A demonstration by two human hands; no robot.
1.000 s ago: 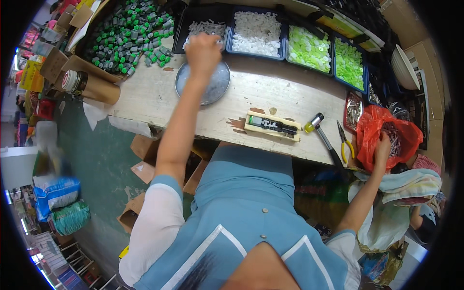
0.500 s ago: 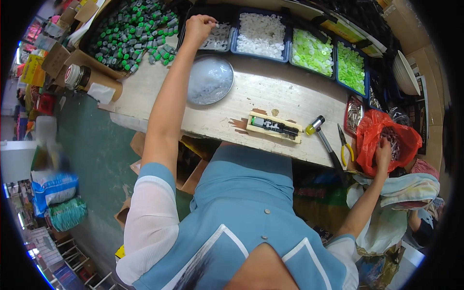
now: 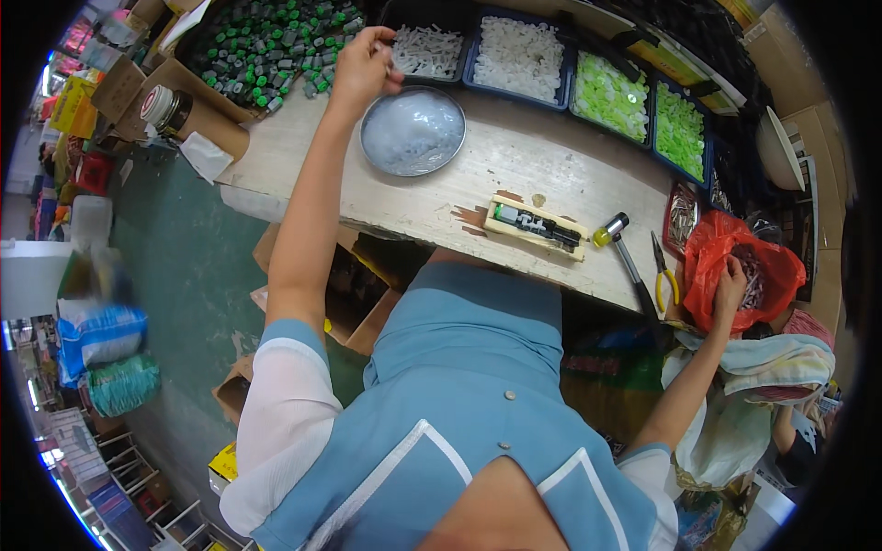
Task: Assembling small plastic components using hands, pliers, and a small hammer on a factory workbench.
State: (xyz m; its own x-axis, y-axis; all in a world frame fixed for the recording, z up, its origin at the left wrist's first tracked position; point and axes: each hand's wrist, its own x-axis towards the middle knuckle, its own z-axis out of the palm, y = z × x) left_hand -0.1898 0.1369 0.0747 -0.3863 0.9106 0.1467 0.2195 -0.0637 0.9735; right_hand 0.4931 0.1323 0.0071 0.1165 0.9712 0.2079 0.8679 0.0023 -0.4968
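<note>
My left hand (image 3: 366,66) is raised over the far side of the bench, between the heap of grey-and-green cylinders (image 3: 276,57) and a dark tray of small whitish pieces (image 3: 428,51). Its fingers are pinched together; what they hold is too small to name. Below it lies a round metal dish (image 3: 412,131) with something pale, clear and glossy in it. My right hand (image 3: 731,288) reaches into a red plastic bag (image 3: 703,262) of small metallic-looking parts (image 3: 751,283), its fingers curled and their tips hidden. At the front edge, a cream holder (image 3: 574,251) cradles a green, grey and black mechanism (image 3: 537,226).
Right of the holder lie a hammer (image 3: 628,260) and yellow-handled pliers (image 3: 666,275). Trays of white pieces (image 3: 519,57) and light green pieces (image 3: 611,96) line the back. A jar (image 3: 165,108) stands at the left end, and a towel (image 3: 776,360) hangs below the red bag.
My left hand has drawn back from the tray of whitish pieces toward me, fingers still pinched. My right hand stays in the red bag. The whole view has shifted slightly.
</note>
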